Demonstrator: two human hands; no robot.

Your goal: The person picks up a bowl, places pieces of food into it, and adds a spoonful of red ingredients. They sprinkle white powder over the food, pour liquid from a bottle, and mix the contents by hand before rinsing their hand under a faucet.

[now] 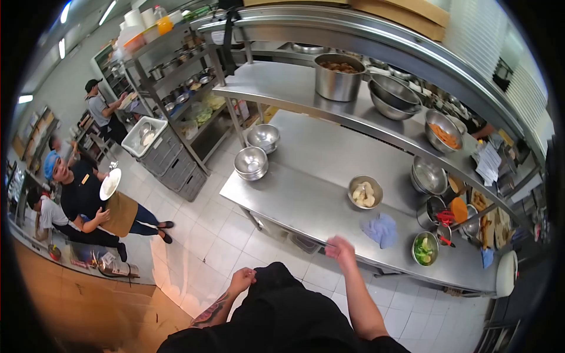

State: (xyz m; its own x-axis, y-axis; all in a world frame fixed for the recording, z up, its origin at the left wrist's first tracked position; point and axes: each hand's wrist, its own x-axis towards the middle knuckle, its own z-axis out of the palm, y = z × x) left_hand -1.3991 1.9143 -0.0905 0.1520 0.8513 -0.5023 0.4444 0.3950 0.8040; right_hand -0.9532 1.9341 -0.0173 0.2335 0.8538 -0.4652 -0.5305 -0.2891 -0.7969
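Note:
My left hand (pixel 241 280) is beside the black clothing at my front, fingers curled in; whatever they may hold is hidden. Just off the front edge of the steel table (pixel 306 203) is my right hand (pixel 341 247), slightly blurred, fingers apart and holding nothing. Closest to it on the tabletop lies a crumpled blue cloth (pixel 380 230). Behind the cloth stands a metal bowl (pixel 365 192) with pale pieces of food inside. A smaller bowl of green vegetables (pixel 423 249) sits to the right.
Stacked metal bowls (pixel 251 163) stand at the table's left end. The raised shelf (pixel 276 82) carries a large pot (pixel 338 77) and a bowl of orange shreds (pixel 444 130). At left, a person holding a plate (pixel 110 184) stands near grey crates (pixel 176 165).

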